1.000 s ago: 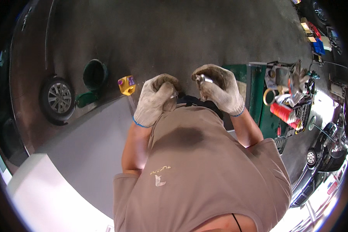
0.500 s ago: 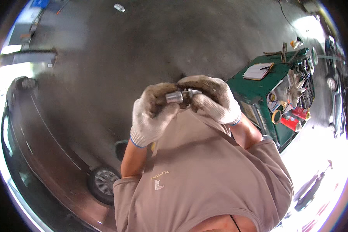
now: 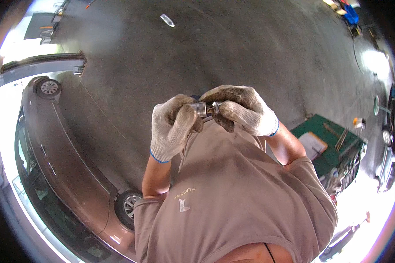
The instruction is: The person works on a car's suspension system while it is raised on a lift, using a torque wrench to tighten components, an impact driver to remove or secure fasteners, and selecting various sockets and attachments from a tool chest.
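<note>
Before my chest, both hands wear white knit gloves with soiled fingers. My left hand is closed, thumb and fingers pinching a silver cylinder that looks like a socket. Facing its end is a small shiny metal fitting, pinched between the thumb and fingers of my right hand. A thin, darker part shows between the two pieces; whether they are joined there I cannot tell. The gloved fingers cover much of both pieces.
A brown car stands along my left. At lower right is a green-topped tool cart carrying an open notebook, metal rods and tools. A clear bottle lies on the dark floor ahead. A grey lift-like beam is at far left.
My view has turned to the right, so the cart sits lower and the car shows more fully. The hands stay close together; the metal pieces are turned slightly, with their junction more exposed.
</note>
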Available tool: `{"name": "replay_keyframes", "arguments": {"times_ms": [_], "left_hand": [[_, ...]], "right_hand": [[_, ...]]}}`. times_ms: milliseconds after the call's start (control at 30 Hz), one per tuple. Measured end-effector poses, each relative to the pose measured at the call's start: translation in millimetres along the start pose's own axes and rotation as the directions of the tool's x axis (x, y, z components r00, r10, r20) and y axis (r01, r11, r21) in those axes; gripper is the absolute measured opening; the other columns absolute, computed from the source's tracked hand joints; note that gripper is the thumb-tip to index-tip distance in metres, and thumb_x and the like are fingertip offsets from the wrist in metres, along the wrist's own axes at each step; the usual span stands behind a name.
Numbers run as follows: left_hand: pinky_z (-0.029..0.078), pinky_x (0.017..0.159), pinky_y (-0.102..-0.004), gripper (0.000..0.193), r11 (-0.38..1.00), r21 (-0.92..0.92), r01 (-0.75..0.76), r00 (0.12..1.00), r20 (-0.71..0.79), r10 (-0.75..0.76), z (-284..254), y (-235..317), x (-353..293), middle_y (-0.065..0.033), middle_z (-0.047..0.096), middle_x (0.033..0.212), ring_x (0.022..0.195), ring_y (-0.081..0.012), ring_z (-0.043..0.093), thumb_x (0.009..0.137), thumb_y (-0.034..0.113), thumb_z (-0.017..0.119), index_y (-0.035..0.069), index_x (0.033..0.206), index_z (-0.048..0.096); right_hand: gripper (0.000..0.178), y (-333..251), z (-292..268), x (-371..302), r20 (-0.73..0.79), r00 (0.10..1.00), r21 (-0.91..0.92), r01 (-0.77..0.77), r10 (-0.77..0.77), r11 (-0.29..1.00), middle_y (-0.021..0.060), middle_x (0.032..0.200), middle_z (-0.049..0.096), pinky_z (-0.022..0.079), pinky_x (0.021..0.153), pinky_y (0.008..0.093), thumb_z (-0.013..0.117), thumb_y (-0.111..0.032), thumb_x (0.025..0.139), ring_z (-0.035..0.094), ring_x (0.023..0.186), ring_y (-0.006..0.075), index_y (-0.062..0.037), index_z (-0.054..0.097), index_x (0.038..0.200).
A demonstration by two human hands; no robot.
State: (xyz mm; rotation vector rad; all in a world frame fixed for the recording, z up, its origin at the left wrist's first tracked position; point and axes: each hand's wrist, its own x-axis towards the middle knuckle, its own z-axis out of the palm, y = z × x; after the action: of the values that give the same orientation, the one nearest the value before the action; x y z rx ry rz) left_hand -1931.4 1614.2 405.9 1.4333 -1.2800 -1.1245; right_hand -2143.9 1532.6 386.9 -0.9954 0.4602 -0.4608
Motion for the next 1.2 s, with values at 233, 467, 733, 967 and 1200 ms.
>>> {"name": "replay_keyframes", "arguments": {"times_ms": [233, 467, 733, 967, 1200], "left_hand": [[0.049, 0.054, -0.0233, 0.06, 0.994, -0.107, 0.026, 0.998, 0.053, -0.021, -36.0, -10.4, 148.1, -0.0077, 0.07, 0.081, 0.065, -0.0095, 0.063, 0.105, 0.051, 0.057, -0.009, 0.102, 0.068], [0.049, 0.047, -0.0203, 0.062, 0.993, -0.113, 0.046, 0.945, 0.326, -0.007, -68.5, -8.5, 338.5, -0.0062, 0.07, 0.077, 0.054, -0.0072, 0.062, 0.104, 0.052, 0.058, -0.009, 0.109, 0.065], [0.055, 0.077, -0.0365, 0.05, 0.543, -0.66, 0.519, 0.852, 0.452, -0.265, -48.0, -65.4, 556.4, -0.0177, 0.068, 0.105, 0.093, -0.0244, 0.065, 0.109, 0.039, 0.041, -0.005, 0.112, 0.064], [0.059, 0.099, -0.0515, 0.032, -0.059, -0.958, 0.279, 0.81, 0.268, -0.522, -37.7, -110.1, 734.3, -0.0354, 0.059, 0.127, 0.122, -0.0447, 0.059, 0.102, 0.012, 0.04, -0.01, 0.104, 0.064], [0.066, 0.086, -0.036, 0.033, 0.064, -0.965, 0.255, 0.853, 0.193, -0.485, -57.9, -133.7, 856.0, -0.0331, 0.059, 0.134, 0.126, -0.0428, 0.059, 0.103, 0.007, 0.047, -0.01, 0.129, 0.059]], "right_hand": [[0.037, -51.8, -63.9, 109.3, -0.114, 0.993, -0.086, -0.014, 0.004, 0.996, 0.0062, 0.097, 0.072, 0.05, 0.068, 0.0254, 0.061, -0.023, 0.104, 0.06, 0.075, 0.0087, 0.0027, 0.064, 0.13], [0.045, -99.7, -140.4, 209.8, -0.34, 0.874, -0.412, 0.193, -0.347, 0.891, 0.0129, 0.096, 0.073, 0.056, 0.077, 0.0322, 0.063, -0.022, 0.099, 0.068, 0.081, 0.0186, 0.01, 0.061, 0.131], [0.028, -143.1, -292.7, 352.2, -0.419, 0.773, -0.463, 0.269, -0.476, 0.845, 0.0195, 0.1, 0.074, 0.058, 0.083, 0.0355, 0.061, -0.007, 0.1, 0.074, 0.09, 0.0245, 0.0049, 0.064, 0.125], [0.026, -186.7, -461.3, 479.1, -0.394, 0.879, -0.321, 0.14, -0.267, 0.936, 0.0173, 0.103, 0.075, 0.057, 0.082, 0.0325, 0.066, -0.014, 0.101, 0.073, 0.091, 0.0197, 0.0023, 0.068, 0.121], [0.03, -223.1, -561.0, 592.2, -0.328, 0.921, -0.351, 0.088, -0.211, 0.932, 0.0175, 0.102, 0.075, 0.057, 0.084, 0.0346, 0.069, -0.019, 0.099, 0.074, 0.092, 0.0249, 0.0015, 0.069, 0.121]]}}
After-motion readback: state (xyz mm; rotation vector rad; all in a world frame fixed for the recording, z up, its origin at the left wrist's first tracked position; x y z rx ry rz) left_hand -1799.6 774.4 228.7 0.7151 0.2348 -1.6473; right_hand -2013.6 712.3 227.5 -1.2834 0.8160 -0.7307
